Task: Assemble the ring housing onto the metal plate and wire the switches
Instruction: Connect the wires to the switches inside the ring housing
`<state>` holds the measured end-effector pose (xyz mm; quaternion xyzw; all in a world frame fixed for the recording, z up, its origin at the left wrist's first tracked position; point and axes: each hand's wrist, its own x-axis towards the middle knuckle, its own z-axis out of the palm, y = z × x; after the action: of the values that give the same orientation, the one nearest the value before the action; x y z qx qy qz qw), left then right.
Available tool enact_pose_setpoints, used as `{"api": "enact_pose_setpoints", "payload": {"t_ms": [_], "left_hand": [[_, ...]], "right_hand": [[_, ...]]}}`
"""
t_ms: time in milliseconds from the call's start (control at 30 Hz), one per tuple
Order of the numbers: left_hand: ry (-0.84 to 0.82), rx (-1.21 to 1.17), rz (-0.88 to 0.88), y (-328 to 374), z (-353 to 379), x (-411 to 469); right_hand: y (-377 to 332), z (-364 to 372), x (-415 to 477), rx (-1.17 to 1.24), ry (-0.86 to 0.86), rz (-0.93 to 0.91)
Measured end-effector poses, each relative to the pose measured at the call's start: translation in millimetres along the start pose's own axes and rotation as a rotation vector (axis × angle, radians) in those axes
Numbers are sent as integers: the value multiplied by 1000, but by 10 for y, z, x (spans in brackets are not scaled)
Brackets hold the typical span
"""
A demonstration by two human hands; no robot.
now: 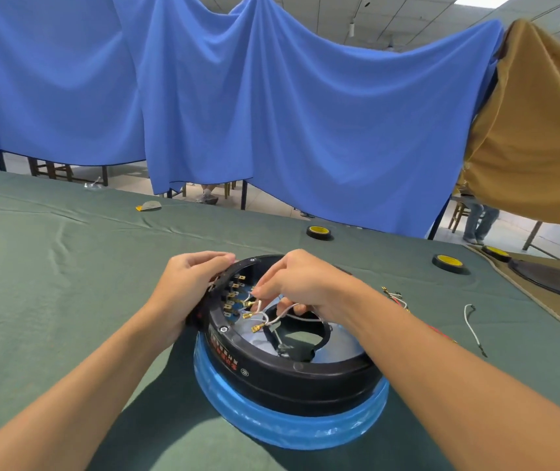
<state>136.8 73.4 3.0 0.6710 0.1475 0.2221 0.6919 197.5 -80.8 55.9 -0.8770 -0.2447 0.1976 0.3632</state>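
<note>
Wires (282,314) inside ring housing (288,372); right hand (302,280) pinches one

Bright even overhead light; soft shadows; wide-angle bending at edges; sharp.

On the ring housing (305,379), red print (225,355) is unreadable.

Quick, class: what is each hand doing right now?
Left hand: grips the rim of the black ring housing.
Right hand: pinches a white wire inside it.
</note>
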Motion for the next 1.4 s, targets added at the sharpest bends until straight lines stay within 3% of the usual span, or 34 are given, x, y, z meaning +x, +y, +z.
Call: {"api": "enact_pose_setpoints", "payload": {"t_ms": [133, 333, 633, 1133, 1400], "left_hand": [[-50, 172, 87, -60, -51, -15], [-25, 87, 69, -110, -9, -8], [9, -100, -14, -174, 53, -73], [10, -96, -13, -139, 64, -113], [-2, -64, 11, -153, 54, -98]], "right_hand": [[-99, -56, 24, -43, 87, -36], [-209, 58, 90, -129, 92, -29], [-86, 130, 139, 39, 134, 52], [-24, 200, 187, 235, 103, 190], [-48, 248, 174, 250, 146, 161]]}}
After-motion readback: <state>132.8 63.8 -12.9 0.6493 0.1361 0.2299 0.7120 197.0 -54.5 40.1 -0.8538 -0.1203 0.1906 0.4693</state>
